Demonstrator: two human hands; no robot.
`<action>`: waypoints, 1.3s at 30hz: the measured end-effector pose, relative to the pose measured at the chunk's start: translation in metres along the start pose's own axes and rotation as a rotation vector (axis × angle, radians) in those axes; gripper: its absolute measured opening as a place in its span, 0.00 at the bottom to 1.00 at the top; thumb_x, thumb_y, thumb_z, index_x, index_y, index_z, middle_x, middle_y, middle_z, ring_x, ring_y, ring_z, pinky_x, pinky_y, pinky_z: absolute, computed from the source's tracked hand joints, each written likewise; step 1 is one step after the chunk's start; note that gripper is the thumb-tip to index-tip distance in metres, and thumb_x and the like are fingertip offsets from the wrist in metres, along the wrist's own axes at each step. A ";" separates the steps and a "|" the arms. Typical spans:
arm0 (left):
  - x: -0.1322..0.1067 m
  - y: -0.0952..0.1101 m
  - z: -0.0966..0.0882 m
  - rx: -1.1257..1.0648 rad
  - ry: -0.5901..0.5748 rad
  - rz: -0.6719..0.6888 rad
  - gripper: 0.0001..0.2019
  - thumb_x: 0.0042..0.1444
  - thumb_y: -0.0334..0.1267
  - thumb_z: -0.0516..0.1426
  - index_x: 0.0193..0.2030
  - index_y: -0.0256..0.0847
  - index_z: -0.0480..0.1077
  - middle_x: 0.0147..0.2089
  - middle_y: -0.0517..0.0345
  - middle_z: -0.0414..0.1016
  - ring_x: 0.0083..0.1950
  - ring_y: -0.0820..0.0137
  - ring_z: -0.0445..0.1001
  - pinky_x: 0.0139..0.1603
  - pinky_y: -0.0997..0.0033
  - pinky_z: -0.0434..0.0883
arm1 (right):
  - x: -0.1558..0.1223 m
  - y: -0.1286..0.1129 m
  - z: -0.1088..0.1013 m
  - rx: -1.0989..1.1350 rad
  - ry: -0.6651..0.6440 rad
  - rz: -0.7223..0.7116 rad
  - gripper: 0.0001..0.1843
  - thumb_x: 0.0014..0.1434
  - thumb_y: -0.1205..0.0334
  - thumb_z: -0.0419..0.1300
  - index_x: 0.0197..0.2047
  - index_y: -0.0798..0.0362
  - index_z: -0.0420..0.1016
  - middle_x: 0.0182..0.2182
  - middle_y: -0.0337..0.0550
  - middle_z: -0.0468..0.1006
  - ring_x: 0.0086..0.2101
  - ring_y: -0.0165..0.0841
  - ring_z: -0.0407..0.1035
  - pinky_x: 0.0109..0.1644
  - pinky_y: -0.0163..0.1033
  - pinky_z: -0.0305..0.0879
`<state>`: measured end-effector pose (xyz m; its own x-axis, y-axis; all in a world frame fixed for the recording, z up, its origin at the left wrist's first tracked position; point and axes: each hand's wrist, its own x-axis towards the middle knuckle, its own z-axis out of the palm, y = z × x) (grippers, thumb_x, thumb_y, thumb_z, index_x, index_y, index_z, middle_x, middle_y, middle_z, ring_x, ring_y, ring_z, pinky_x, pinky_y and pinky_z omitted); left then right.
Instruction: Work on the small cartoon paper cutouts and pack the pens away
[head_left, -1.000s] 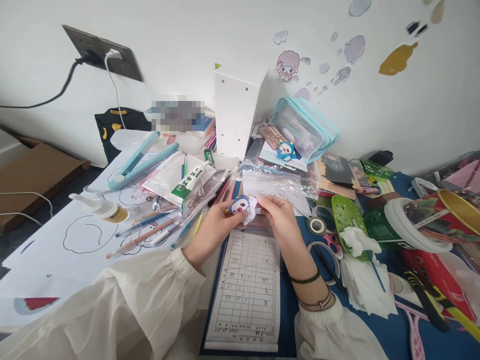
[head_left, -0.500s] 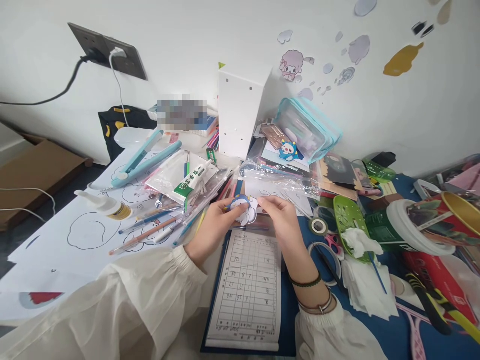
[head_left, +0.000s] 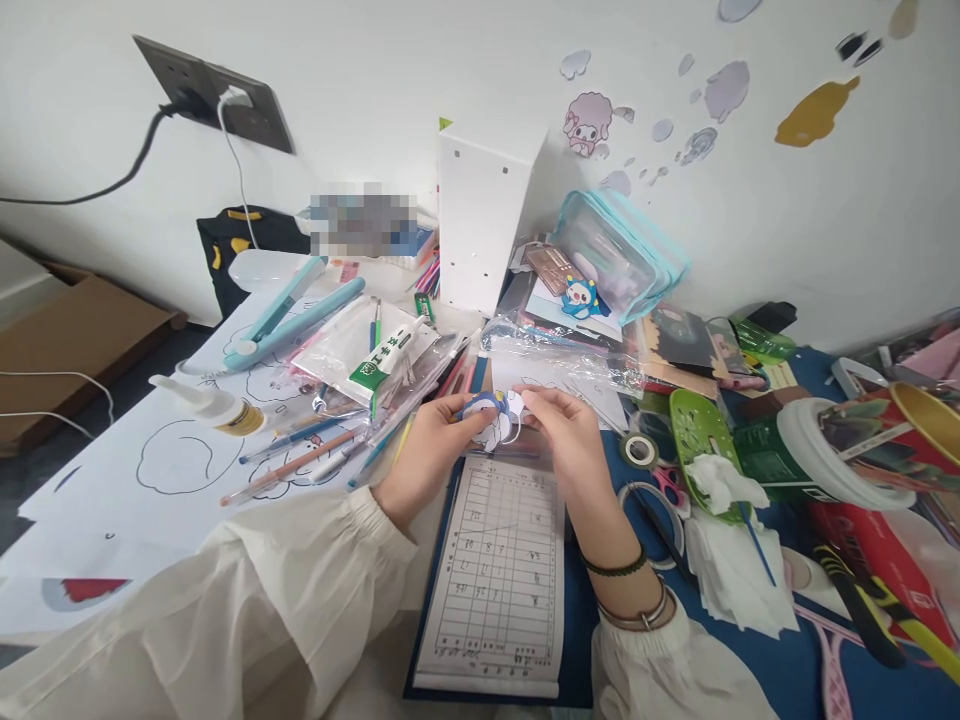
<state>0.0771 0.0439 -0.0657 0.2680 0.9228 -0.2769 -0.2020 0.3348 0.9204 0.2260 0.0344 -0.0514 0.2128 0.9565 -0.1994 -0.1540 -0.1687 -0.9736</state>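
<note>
A blue and white cartoon cutout [head_left: 491, 428], seemingly of paper, is held up over the top of a printed form pad [head_left: 499, 590]. My left hand [head_left: 431, 450] pinches its left side, thumb across the front. At its right edge my right hand [head_left: 566, 435] pinches a small white piece [head_left: 516, 402]; whether this piece is joined to the cutout I cannot tell. Both hands are closed, with the fingertips partly hidden. Handwritten figures fill some rows of the pad, which lies on a blue surface.
Left of the hands lie pens [head_left: 292, 470], a glue bottle [head_left: 210, 405], a light-blue hair straightener [head_left: 292, 325] and line drawings. At the right are a tape roll [head_left: 639, 450], a green tray [head_left: 701, 440], tissues [head_left: 739, 570] and pliers [head_left: 862, 610]. Behind stands a white box [head_left: 487, 220].
The white piece in my right fingers has shifted slightly right, and more of the cutout's blue part shows. My left hand keeps its grip. The view has shifted a little.
</note>
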 end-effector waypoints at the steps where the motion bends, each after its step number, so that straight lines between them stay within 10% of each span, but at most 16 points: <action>1: 0.000 0.000 0.000 -0.012 0.005 -0.004 0.11 0.49 0.42 0.62 0.35 0.36 0.75 0.31 0.58 0.75 0.30 0.73 0.69 0.32 0.73 0.66 | 0.000 0.000 0.000 0.009 -0.020 0.020 0.10 0.47 0.56 0.66 0.22 0.52 0.75 0.38 0.44 0.79 0.38 0.35 0.71 0.42 0.39 0.66; 11: -0.003 0.005 0.005 -0.150 0.039 -0.126 0.26 0.43 0.35 0.65 0.52 0.35 0.70 0.32 0.58 0.76 0.29 0.73 0.71 0.31 0.72 0.67 | 0.003 0.004 -0.007 0.037 -0.038 0.103 0.10 0.45 0.54 0.68 0.27 0.52 0.79 0.29 0.41 0.77 0.30 0.31 0.68 0.37 0.38 0.65; 30: -0.002 0.005 0.002 -0.050 -0.017 -0.117 0.12 0.46 0.41 0.64 0.36 0.35 0.78 0.29 0.56 0.75 0.27 0.74 0.68 0.28 0.74 0.63 | -0.007 -0.010 -0.012 -0.145 -0.149 -0.184 0.06 0.49 0.58 0.65 0.24 0.50 0.76 0.35 0.41 0.73 0.37 0.33 0.67 0.40 0.38 0.64; 39: -0.003 0.007 0.004 -0.046 -0.040 -0.096 0.10 0.46 0.41 0.65 0.31 0.34 0.77 0.24 0.59 0.72 0.25 0.75 0.65 0.28 0.73 0.61 | 0.004 -0.003 -0.021 -0.006 -0.111 -0.039 0.08 0.48 0.56 0.66 0.27 0.51 0.77 0.23 0.36 0.70 0.27 0.28 0.60 0.34 0.36 0.59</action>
<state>0.0785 0.0431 -0.0578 0.3250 0.8781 -0.3512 -0.2165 0.4306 0.8762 0.2477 0.0336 -0.0521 0.1106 0.9827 -0.1484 -0.1422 -0.1322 -0.9810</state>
